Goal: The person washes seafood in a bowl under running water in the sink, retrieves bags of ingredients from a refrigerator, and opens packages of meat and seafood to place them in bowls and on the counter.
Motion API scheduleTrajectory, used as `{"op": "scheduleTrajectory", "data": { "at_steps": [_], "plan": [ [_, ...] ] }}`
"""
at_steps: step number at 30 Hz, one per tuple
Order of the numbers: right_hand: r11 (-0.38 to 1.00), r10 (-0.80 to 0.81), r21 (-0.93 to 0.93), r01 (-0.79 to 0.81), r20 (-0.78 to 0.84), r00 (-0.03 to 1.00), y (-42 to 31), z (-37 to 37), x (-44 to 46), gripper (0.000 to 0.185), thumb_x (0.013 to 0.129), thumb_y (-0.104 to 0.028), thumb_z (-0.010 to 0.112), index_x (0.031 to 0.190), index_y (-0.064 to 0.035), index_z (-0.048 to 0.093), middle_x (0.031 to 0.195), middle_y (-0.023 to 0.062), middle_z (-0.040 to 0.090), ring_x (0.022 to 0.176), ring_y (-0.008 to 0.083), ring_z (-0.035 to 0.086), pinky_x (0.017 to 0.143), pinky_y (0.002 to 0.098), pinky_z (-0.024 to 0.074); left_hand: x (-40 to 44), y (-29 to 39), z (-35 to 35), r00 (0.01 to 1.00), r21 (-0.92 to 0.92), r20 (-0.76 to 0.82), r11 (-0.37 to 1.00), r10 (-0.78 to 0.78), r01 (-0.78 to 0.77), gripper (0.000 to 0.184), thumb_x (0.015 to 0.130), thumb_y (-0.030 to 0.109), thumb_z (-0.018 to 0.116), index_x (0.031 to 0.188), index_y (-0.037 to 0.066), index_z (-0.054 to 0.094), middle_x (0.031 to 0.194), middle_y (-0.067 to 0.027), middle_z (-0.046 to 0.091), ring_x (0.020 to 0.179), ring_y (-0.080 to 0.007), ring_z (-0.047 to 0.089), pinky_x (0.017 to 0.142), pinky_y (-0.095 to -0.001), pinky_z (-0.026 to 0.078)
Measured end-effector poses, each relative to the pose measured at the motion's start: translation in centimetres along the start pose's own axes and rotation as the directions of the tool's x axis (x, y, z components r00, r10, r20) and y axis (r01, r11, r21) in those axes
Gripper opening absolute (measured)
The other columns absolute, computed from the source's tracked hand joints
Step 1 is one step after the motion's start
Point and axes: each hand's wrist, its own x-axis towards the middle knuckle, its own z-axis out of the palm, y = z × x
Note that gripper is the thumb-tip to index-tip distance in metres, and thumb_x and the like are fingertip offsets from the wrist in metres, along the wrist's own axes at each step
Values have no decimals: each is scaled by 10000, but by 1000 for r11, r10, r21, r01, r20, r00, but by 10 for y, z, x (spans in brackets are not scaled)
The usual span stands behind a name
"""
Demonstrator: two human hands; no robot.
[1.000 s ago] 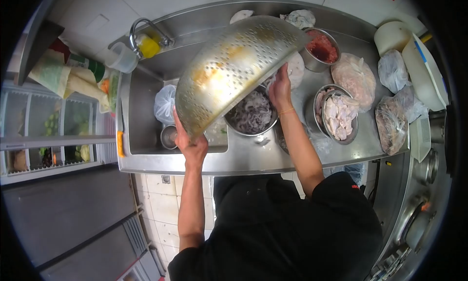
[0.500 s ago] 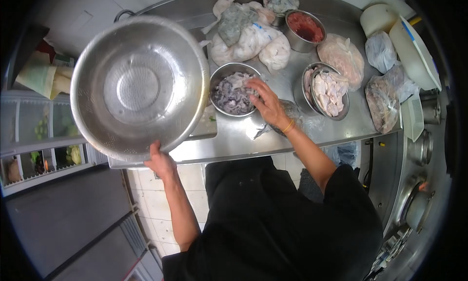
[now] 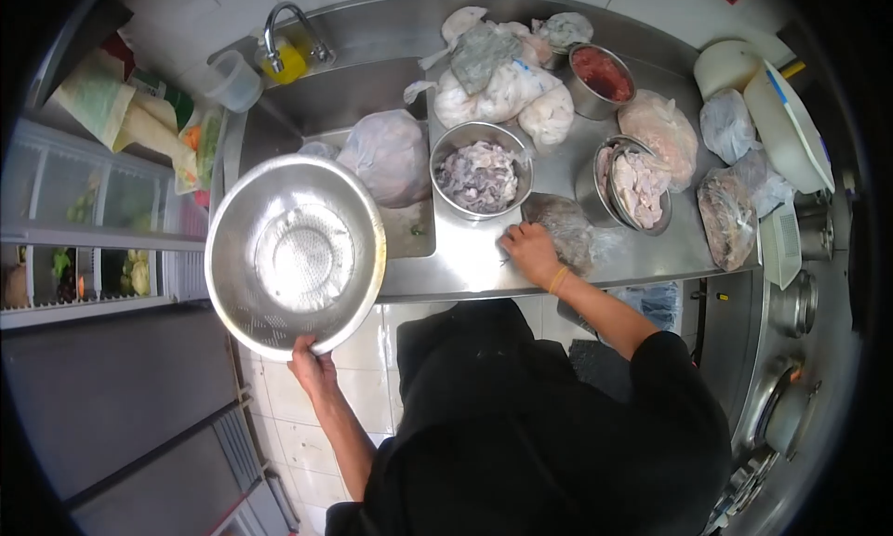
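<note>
steel bowl (image 3: pixel 481 211) has greyish chopped meat (image 3: pixel 477 175), pot (image 3: pixel 600 105) near the counter's (image 3: pixel 446 283) back edge has red mince (image 3: pixel 600 71). round colander (image 3: pixel 298 257), mouth up, over the sink's (image 3: pixel 409 241) front left corner, just beyond my left hand (image 3: pixel 313 369), clamped on its rim. right hand (image 3: pixel 532 254) by a dark bag (image 3: pixel 563 227), can't tell if gripping.

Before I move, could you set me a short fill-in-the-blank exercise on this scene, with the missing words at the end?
1. The left hand holds the ____.
2. Of the two hands, the one nearer the grey strips is the ____ one.
3. The large bag left of those strips lies in the ____.
4. The bottle behind the faucet is ____ in colour.

Missing words: colander; right; sink; yellow.
</note>
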Motion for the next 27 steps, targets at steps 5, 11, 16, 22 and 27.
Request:
{"op": "scheduleTrajectory", "data": {
  "at_steps": [5,11,16,22,27],
  "plan": [
    [997,-8,-82,11,45,999,4,-5,-2,103,735,-118,531,807,-122,605,804,52,570,816,184,573,737,322,395,-8,-4,-23,998,-102,-16,993,62,-63,291,685,-61,484,942,-199,476,931,-200,548,795,-270,611,700,-345,579],
    [983,-101,-160,84,-95,990,10,7,-7,65,717,-108,539,711,-121,602,734,57,567,716,195,585,785,315,369,-21,1,-34,998,-143,-46,988,45,-51,281,678,-64,482,931,-186,480,943,-194,551,808,-265,613,726,-352,578],
    [987,-22,157,33,-71,997,18,-16,7,17,687,-87,586,672,-81,588,696,66,568,669,235,578,692,349,417,-28,7,-39,996,-143,-71,987,61,-71,301,672,-65,478,948,-185,475,931,-192,554,767,-258,620,687,-333,588],
    [776,441,617,-127,-387,810,15,-116,60,96,662,-18,615,748,-59,621,734,90,596,698,283,596,612,373,468,-38,20,-36,992,-111,-28,986,125,-127,296,664,-64,475,940,-170,487,903,-180,562,732,-252,627,648,-307,592],
    [847,446,483,-223,-418,791,78,-53,102,253,659,-79,621,907,-74,670,827,130,652,795,269,633,746,339,499,-38,31,-29,992,-78,61,991,112,-108,244,658,-56,485,890,-129,503,846,-152,573,657,-223,625,569,-272,585]
  ]
}}
